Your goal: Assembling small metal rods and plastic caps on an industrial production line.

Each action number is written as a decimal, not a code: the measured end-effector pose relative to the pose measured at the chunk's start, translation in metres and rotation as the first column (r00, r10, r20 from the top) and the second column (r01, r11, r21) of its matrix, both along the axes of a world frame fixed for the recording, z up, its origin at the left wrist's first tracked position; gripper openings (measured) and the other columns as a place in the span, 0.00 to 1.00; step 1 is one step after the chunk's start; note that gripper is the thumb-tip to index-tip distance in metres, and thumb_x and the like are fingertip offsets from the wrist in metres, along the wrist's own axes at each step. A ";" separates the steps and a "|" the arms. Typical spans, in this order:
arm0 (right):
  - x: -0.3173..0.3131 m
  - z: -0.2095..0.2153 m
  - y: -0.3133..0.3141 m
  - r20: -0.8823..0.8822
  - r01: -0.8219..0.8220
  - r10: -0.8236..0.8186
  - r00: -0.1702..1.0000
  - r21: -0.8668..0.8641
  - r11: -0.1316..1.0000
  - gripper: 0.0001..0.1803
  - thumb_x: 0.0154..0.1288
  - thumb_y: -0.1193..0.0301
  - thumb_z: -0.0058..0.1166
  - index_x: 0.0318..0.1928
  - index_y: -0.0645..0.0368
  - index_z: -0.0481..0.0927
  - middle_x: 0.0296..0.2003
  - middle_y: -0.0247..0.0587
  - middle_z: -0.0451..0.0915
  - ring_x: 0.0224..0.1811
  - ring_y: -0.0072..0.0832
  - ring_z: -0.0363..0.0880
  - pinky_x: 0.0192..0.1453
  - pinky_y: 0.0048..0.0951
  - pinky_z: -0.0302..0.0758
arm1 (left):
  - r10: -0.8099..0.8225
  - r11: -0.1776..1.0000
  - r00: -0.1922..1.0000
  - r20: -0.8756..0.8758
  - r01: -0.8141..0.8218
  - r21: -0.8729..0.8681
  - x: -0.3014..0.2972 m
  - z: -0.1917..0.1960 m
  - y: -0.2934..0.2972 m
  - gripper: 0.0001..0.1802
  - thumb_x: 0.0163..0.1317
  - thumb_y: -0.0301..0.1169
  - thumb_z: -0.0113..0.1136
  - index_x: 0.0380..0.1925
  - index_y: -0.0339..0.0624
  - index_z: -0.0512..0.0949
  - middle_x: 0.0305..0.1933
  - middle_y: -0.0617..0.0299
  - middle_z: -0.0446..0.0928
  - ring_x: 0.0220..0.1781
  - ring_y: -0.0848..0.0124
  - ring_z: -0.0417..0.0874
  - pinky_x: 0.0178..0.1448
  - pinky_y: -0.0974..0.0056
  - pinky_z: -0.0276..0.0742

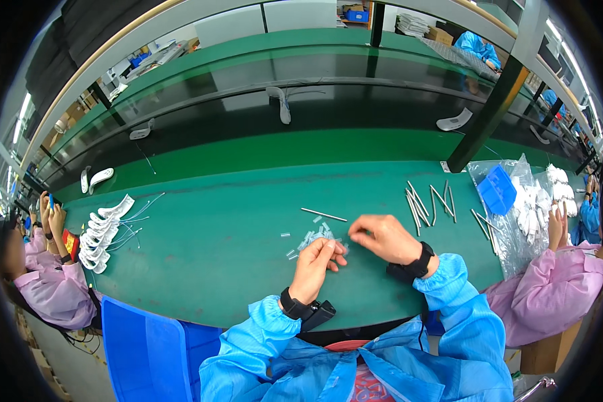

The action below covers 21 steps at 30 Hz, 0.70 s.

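My left hand (317, 265) is over the near edge of a small pile of clear, short tube-like pieces (311, 237) on the green bench. Its thumb and fingers are curled together, and whatever lies in them is too small to make out. To the right of the pile, my right hand (386, 238) hovers with thumb and forefinger pinched. What sits between those fingertips, if anything, is hidden. A thin metal rod (323, 214) lies just beyond the pile, apart from both hands.
Several metal rods (419, 205) lie to the right, beside a plastic bag (509, 261) with white parts and a blue tray (496, 189). White curved parts with wires (104, 231) are lined up left. Co-workers sit either side. A dark conveyor (234, 110) runs beyond; a post (487, 114) stands right.
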State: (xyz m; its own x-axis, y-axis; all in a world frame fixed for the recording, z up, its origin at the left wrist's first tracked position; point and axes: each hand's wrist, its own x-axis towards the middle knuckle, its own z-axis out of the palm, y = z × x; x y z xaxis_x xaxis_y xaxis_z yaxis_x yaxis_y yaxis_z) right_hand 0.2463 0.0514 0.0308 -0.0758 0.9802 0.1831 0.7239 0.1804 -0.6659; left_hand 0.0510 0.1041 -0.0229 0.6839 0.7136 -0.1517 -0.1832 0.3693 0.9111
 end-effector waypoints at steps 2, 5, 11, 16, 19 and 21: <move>0.003 -0.002 0.015 0.094 0.085 -0.091 0.991 0.059 0.995 0.11 0.61 0.71 0.61 0.42 0.62 0.78 0.35 0.45 0.79 0.37 0.42 0.81 0.41 0.37 0.78 | 0.028 0.999 1.000 -0.008 -0.028 -0.018 0.000 -0.001 0.001 0.14 0.75 0.35 0.45 0.36 0.38 0.75 0.38 0.58 0.79 0.33 0.73 0.79 0.36 0.71 0.72; 0.000 -0.024 0.036 0.289 0.146 -0.184 0.940 0.149 0.978 0.15 0.60 0.69 0.62 0.46 0.61 0.77 0.36 0.46 0.78 0.38 0.45 0.80 0.44 0.41 0.77 | 0.050 0.998 0.999 -0.008 -0.050 -0.031 0.000 -0.001 0.005 0.14 0.75 0.35 0.45 0.36 0.38 0.75 0.35 0.60 0.79 0.30 0.74 0.78 0.33 0.72 0.71; 0.010 -0.044 0.056 0.369 0.195 -0.175 0.913 -0.018 0.981 0.10 0.61 0.71 0.59 0.39 0.63 0.76 0.35 0.50 0.79 0.38 0.47 0.80 0.43 0.42 0.76 | 0.082 0.996 0.996 0.019 -0.081 -0.040 0.000 -0.001 0.008 0.11 0.74 0.34 0.46 0.40 0.39 0.74 0.33 0.62 0.78 0.28 0.76 0.77 0.31 0.72 0.69; -0.002 -0.010 0.025 -0.023 0.017 -0.019 1.000 -0.055 0.998 0.06 0.61 0.74 0.57 0.36 0.64 0.77 0.34 0.51 0.80 0.38 0.47 0.80 0.41 0.41 0.76 | 0.164 0.979 0.984 0.065 -0.155 -0.130 0.003 0.010 0.004 0.11 0.74 0.34 0.47 0.47 0.39 0.74 0.32 0.63 0.75 0.29 0.76 0.76 0.30 0.72 0.68; -0.019 0.006 0.002 -0.095 -0.156 0.150 0.984 -0.053 0.986 0.06 0.64 0.72 0.56 0.38 0.63 0.78 0.36 0.48 0.80 0.39 0.45 0.81 0.41 0.39 0.76 | 0.166 0.983 0.978 0.127 -0.154 -0.101 -0.002 0.008 0.004 0.12 0.75 0.35 0.47 0.48 0.39 0.74 0.33 0.63 0.75 0.31 0.75 0.76 0.32 0.71 0.68; -0.015 0.002 0.003 -0.141 -0.138 0.132 0.981 -0.032 0.990 0.08 0.65 0.72 0.56 0.42 0.62 0.78 0.37 0.47 0.80 0.40 0.44 0.81 0.43 0.38 0.78 | 0.129 0.991 0.985 0.118 -0.133 0.031 -0.007 -0.004 0.007 0.12 0.75 0.37 0.46 0.44 0.39 0.74 0.33 0.63 0.74 0.33 0.74 0.76 0.35 0.69 0.70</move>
